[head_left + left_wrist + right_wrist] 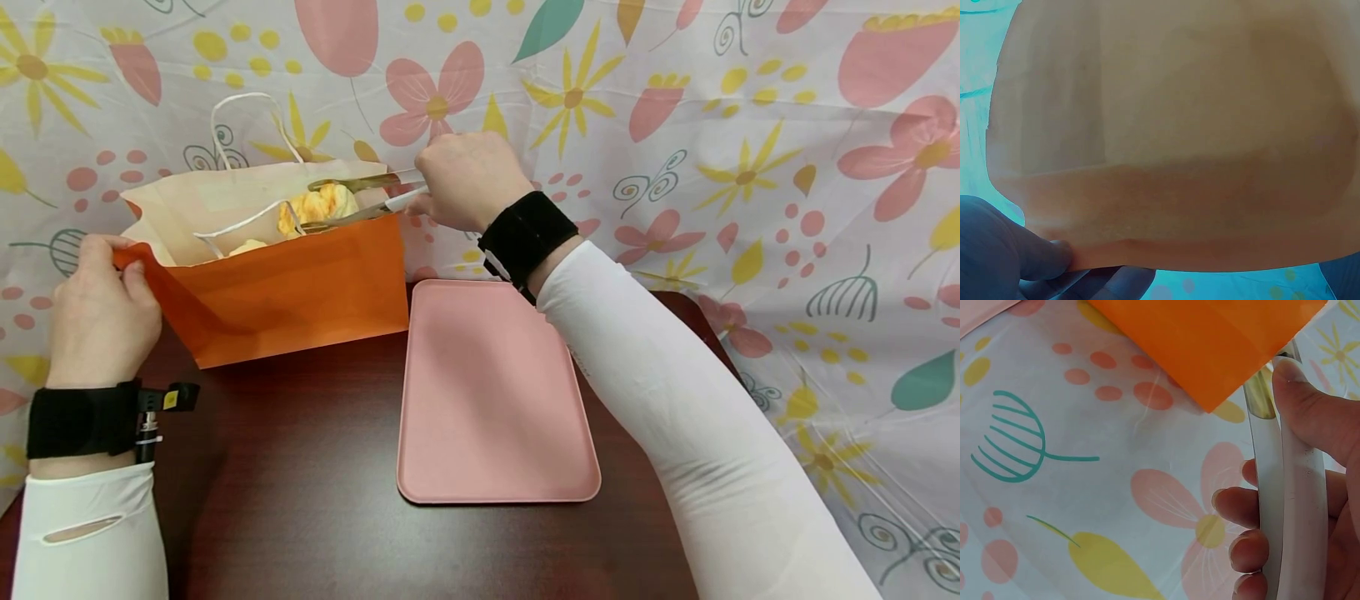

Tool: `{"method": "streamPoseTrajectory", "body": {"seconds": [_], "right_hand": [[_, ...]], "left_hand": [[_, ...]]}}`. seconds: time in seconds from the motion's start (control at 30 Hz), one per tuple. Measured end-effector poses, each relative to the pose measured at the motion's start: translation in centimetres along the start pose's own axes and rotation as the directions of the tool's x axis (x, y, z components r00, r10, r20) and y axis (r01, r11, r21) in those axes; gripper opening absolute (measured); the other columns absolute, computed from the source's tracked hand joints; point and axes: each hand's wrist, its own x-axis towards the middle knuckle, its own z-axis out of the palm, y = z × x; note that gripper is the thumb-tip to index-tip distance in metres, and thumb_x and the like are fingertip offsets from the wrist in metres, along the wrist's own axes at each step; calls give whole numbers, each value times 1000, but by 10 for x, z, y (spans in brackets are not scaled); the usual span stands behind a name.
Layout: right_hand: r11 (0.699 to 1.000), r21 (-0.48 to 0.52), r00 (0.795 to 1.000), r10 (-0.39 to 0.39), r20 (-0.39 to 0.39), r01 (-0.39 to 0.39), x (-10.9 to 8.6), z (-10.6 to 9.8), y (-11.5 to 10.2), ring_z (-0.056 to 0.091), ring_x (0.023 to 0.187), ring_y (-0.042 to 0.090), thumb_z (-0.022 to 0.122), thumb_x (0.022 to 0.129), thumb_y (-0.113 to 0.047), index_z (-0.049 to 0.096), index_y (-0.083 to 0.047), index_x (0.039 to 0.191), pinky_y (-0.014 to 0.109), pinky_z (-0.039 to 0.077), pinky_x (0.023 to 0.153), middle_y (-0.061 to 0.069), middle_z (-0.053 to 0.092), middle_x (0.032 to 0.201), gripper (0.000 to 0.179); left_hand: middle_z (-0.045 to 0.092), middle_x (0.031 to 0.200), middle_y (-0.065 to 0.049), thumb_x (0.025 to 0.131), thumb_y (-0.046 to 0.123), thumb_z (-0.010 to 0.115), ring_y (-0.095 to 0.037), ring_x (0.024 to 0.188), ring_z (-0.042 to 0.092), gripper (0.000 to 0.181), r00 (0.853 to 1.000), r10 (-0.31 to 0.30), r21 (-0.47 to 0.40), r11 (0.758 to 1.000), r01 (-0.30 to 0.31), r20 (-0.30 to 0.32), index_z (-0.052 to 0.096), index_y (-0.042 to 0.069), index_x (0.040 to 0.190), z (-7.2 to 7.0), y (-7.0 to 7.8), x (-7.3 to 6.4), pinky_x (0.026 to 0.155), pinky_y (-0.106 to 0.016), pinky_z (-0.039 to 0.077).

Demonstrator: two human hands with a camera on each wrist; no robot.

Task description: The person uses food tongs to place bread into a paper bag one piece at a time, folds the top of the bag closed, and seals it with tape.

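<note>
An orange paper bag (300,287) with white handles stands at the left of the dark table, its mouth facing up. My left hand (105,308) pinches the bag's left rim between thumb and fingers; the left wrist view shows the thumb on the paper (1179,206). White-handled tongs (1300,487) are gripped in my right hand (472,179), at the bag's right end. Their gold-coloured ends reach into the mouth on either side of a yellow-and-white bread piece (318,208). Another pale yellow piece (247,247) shows lower in the bag, mostly hidden by the front wall.
A pink rectangular tray (498,400) lies right of the bag, under my right forearm. The dark wooden table (300,500) extends in front. A flower-printed cloth (750,167) hangs close behind the bag and along the right side.
</note>
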Motion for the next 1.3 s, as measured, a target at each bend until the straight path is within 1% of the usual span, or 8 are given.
{"method": "streamPoseTrajectory", "body": {"seconds": [0.13,0.27,0.43,0.6,0.9,1.3], "right_hand": [[1000,-14,1000,-15,-24,14,-1,1,-2,60,70,25,64,88,-55,69,-14,91,42,52,62,1,59,82,41],[1000,-13,999,-21,-35,21,-2,1,-4,61,72,27,67,86,-54,69,-13,90,44,53,64,3,59,82,41],[1000,-2,1000,-21,-21,21,-3,1,-4,61,74,27,68,86,-54,68,-13,92,45,53,65,4,61,85,41],[1000,7,1000,-22,-20,22,-4,2,-3,61,74,26,68,86,-55,67,-13,94,45,53,65,3,60,84,43],[1000,19,1000,-16,-16,16,-5,3,-3,61,75,25,66,87,-57,65,-13,93,44,52,64,2,58,83,45],[999,36,999,-22,-34,23,-5,6,-3,60,75,23,66,86,-57,63,-13,88,43,51,62,2,57,81,44]], "left_hand": [[51,127,-39,105,26,25,-57,105,51,47,1000,-1,1,1000,1,1,31,0,145,0,0,0,80,-66,45],[51,126,-39,105,26,25,-57,105,51,47,1000,-5,1,1000,5,3,31,0,145,0,1,0,79,-66,45],[51,126,-39,105,25,25,-57,105,51,47,1000,0,1,1000,0,-1,32,0,144,0,0,1,78,-66,45],[52,124,-39,105,25,26,-57,103,51,46,1000,11,2,1000,-11,-4,32,0,144,1,-1,0,77,-66,44],[52,124,-39,105,24,26,-57,104,50,46,1000,18,-4,1000,-18,-8,33,0,144,1,-2,1,80,-67,43],[51,124,-39,105,25,25,-57,103,51,47,1000,9,0,1000,-9,-5,32,0,144,0,-1,1,76,-66,44]]}}
